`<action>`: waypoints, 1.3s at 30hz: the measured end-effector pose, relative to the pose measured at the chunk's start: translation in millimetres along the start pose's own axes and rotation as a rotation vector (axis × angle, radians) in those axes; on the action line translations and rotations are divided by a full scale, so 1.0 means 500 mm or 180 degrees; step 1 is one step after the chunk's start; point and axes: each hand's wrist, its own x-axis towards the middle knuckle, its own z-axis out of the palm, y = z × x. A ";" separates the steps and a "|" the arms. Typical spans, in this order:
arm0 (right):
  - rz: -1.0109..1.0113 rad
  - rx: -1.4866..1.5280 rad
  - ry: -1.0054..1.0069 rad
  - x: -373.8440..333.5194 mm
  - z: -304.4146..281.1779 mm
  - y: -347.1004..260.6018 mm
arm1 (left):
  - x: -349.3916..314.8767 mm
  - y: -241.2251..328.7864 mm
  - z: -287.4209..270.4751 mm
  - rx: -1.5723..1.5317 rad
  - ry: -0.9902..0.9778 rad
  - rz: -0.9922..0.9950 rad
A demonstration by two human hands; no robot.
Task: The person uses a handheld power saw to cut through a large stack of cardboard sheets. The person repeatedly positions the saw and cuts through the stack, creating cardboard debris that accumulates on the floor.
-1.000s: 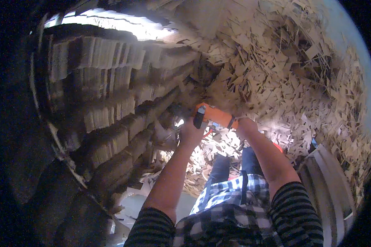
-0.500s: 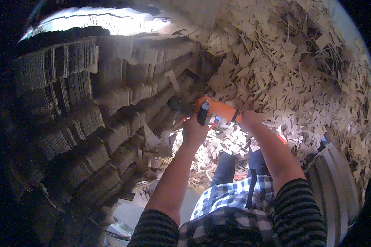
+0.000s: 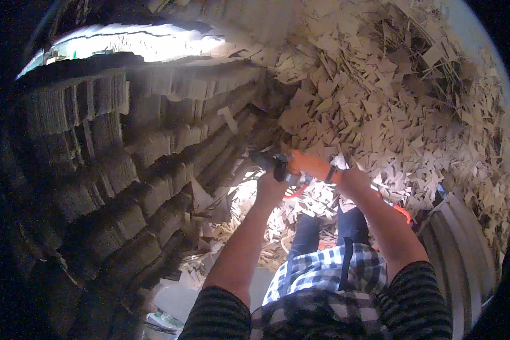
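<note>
An orange handheld power tool [image 3: 314, 165] with a rounded body lies crosswise between my two hands. My left hand [image 3: 270, 188] is closed around the dark handle at its left end. At the other end my right hand [image 3: 354, 184] is wrapped round the rear of the body, next to a dark band. A dark head [image 3: 262, 159] sticks out leftward toward the stacks; its exact shape is lost in shadow. A red hose [image 3: 296, 194] curves below the tool, and more orange-red hose [image 3: 402, 213] shows beyond my right forearm.
Tall stacks of cut cardboard sheets [image 3: 96, 198] rise on the left. Cardboard scraps [image 3: 368, 107] are heaped ahead, at right and around my legs. A ribbed pale panel [image 3: 464, 243] stands at lower right. A loose strip [image 3: 228, 119] sticks out of the stacks.
Both hands have brought the tool lower and slightly to the right, nearer my body. Its head now sits farther from the stacks' dark far corner. My grip stays on it.
</note>
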 end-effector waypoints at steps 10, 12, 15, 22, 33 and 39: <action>-0.0018 0.0516 0.0440 0.045 0.031 -0.010 | -0.017 0.043 -0.042 0.0708 0.0314 0.0215; -0.0048 0.0349 0.0511 0.076 0.014 -0.021 | 0.007 0.024 -0.042 0.0719 0.0493 0.0442; 0.0094 0.0118 0.0162 0.100 0.002 -0.025 | 0.028 0.010 -0.032 0.0500 0.0734 0.0696; 0.0352 0.0309 0.0093 0.126 -0.010 -0.036 | 0.073 0.005 -0.017 0.0162 0.0513 0.0444; 0.0458 0.0381 0.0108 0.158 -0.035 -0.029 | 0.141 0.014 0.003 0.0367 0.0321 0.0013; 0.0676 0.0311 -0.0140 0.179 -0.037 -0.024 | 0.167 0.007 0.014 0.0266 0.0181 0.0031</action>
